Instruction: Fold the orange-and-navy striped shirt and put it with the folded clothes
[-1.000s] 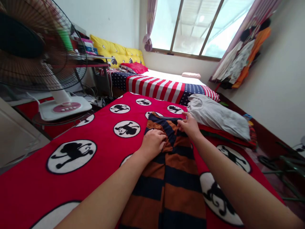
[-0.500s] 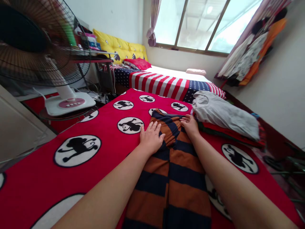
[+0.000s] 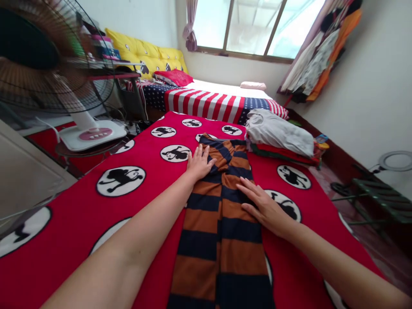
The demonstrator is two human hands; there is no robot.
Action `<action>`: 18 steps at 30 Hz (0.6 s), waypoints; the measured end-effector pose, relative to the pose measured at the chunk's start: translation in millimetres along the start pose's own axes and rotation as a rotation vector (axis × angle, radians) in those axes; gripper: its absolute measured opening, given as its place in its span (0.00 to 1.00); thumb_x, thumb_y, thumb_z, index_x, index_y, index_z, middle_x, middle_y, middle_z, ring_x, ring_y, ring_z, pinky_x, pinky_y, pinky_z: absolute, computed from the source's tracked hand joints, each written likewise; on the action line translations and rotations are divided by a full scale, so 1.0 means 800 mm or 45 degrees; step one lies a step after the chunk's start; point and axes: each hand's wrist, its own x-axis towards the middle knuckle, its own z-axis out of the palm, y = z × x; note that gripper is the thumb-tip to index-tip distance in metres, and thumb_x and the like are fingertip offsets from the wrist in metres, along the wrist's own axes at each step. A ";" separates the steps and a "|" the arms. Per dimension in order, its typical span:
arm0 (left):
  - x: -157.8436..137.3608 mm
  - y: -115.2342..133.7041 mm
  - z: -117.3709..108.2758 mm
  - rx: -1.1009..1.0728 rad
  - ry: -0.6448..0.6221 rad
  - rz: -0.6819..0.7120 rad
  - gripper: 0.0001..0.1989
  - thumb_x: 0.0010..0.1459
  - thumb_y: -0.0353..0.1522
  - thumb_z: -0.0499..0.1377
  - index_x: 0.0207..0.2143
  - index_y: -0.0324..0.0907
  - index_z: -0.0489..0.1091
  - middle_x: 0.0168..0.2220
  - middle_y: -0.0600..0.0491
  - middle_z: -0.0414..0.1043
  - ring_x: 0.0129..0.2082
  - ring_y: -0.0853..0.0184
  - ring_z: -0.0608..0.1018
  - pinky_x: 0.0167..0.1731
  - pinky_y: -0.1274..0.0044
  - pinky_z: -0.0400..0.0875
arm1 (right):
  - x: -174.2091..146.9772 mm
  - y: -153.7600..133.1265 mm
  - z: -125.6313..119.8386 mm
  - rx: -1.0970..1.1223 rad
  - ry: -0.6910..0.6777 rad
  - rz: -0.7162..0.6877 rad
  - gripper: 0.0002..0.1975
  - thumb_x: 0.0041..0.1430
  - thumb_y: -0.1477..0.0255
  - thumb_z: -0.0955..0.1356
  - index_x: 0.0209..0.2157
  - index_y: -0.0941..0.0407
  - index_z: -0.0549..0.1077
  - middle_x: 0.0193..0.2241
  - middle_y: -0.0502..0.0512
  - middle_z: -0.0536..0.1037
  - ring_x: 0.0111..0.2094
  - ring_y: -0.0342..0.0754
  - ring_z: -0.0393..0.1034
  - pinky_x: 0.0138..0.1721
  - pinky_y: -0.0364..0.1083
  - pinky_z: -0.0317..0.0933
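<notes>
An orange and navy striped garment point(image 3: 222, 223) lies folded lengthwise on a red blanket point(image 3: 80, 223) printed with black monkey figures in white circles. My left hand point(image 3: 198, 163) lies flat with fingers spread on the garment's left edge near its far end. My right hand point(image 3: 262, 206) lies flat on the garment's right edge, nearer to me, fingers pointing left. Neither hand holds anything.
A stack of folded clothes point(image 3: 280, 137) topped by a grey-white shirt sits at the far right of the blanket. A standing fan point(image 3: 48, 64) runs at the left. Beyond is a bed with a flag-patterned cover point(image 3: 212, 103). Clothes hang by the window point(image 3: 318, 51). A green rack point(image 3: 376, 197) stands right.
My right hand slid back from the garment's far end toward me along its right edge. My left hand opened flat and stayed near the far end. The view shifted right.
</notes>
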 end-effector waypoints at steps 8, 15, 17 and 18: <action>-0.102 -0.031 -0.054 -0.254 -0.193 0.388 0.28 0.59 0.23 0.51 0.63 0.38 0.58 0.70 0.42 0.33 0.69 0.57 0.43 0.65 0.66 0.45 | -0.117 -0.039 -0.029 0.044 -0.090 -0.143 0.30 0.61 0.76 0.63 0.63 0.41 0.59 0.65 0.50 0.56 0.65 0.53 0.51 0.62 0.57 0.57; -0.230 -0.034 -0.131 -0.161 -0.837 0.759 0.38 0.48 0.23 0.62 0.59 0.60 0.63 0.70 0.60 0.35 0.69 0.50 0.39 0.63 0.54 0.45 | -0.131 -0.082 -0.023 0.144 -0.308 -0.275 0.36 0.55 0.84 0.60 0.62 0.40 0.60 0.67 0.48 0.51 0.67 0.53 0.41 0.64 0.61 0.48; -0.247 -0.029 -0.136 -0.125 -0.877 0.803 0.41 0.43 0.23 0.65 0.60 0.60 0.62 0.70 0.60 0.32 0.68 0.47 0.38 0.63 0.52 0.43 | -0.125 -0.087 -0.016 0.194 -0.311 -0.301 0.36 0.53 0.85 0.60 0.61 0.42 0.62 0.66 0.50 0.53 0.68 0.53 0.40 0.64 0.63 0.43; -0.253 -0.026 -0.136 -0.104 -0.867 0.836 0.41 0.43 0.23 0.64 0.59 0.60 0.63 0.70 0.61 0.33 0.68 0.47 0.38 0.63 0.51 0.42 | -0.122 -0.088 -0.014 0.210 -0.304 -0.308 0.34 0.54 0.84 0.60 0.60 0.44 0.64 0.66 0.51 0.55 0.67 0.53 0.40 0.65 0.63 0.42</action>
